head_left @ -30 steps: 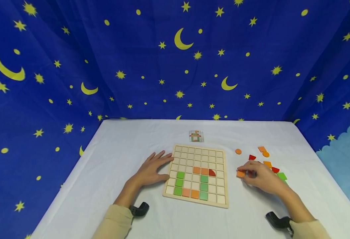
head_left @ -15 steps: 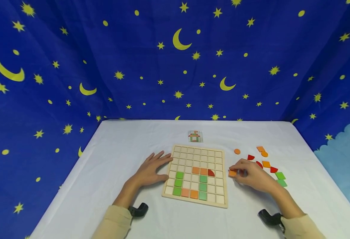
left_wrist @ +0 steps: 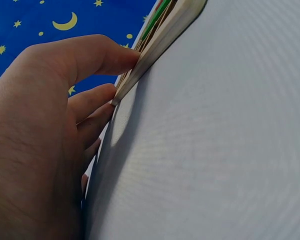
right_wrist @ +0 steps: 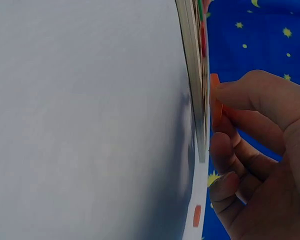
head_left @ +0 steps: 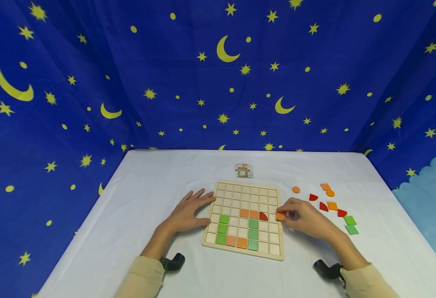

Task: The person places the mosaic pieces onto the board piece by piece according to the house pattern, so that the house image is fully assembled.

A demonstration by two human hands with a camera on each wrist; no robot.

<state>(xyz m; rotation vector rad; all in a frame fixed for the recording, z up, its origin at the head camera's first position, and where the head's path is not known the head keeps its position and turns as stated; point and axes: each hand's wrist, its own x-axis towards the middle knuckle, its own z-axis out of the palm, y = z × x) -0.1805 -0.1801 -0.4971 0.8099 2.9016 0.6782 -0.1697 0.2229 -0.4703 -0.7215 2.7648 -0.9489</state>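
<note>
A wooden grid board (head_left: 263, 247) lies on the white table. My left hand (head_left: 190, 213) rests beside its left edge, fingers spread; thumb and fingertips touch the rim in the left wrist view. Over the board's right edge, my right hand (head_left: 307, 218) pinches an orange square tile (head_left: 280, 216) between thumb and fingers. The right wrist view has this orange tile (right_wrist: 216, 107) held just above the frame. In the board sit green tiles (head_left: 223, 229), darker green tiles (head_left: 253, 234), orange tiles (head_left: 244, 213) and a red quarter-circle tile (head_left: 263, 216).
Loose pieces lie right of the board: an orange disc (head_left: 295, 189), red quarter-circles (head_left: 324, 206), orange squares (head_left: 332, 206) and green tiles (head_left: 351, 229). A small pattern card (head_left: 244, 170) lies behind the board. A blue star-printed cloth (head_left: 188, 74) hangs behind the table.
My right hand has moved left with the orange tile, from beside the loose pieces to the board's right edge. The left hand stays in place.
</note>
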